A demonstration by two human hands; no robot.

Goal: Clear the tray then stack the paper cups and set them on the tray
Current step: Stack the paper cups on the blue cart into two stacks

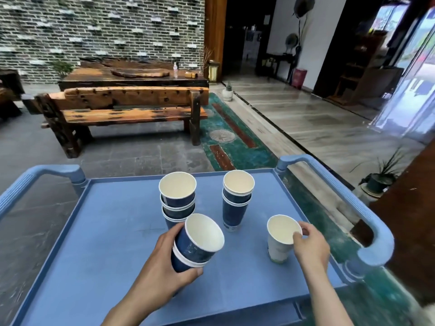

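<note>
The blue tray (pixel 98 231) is seen carrying two upright stacks of cups, one at 12 o'clock (pixel 177 196) and one at 1 o'clock (pixel 236 201). A short nested stack (pixel 196 245) is clamped in the left hand (pixel 162 262), its long axis tilted, mouth toward 2 o'clock. At 3 o'clock from it, a single white cup (pixel 280 241) is pinched at the rim by the right hand (pixel 310 248); that hand is judged nearer.

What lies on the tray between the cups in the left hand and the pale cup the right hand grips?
Only bare blue tray, per the head view.
</note>
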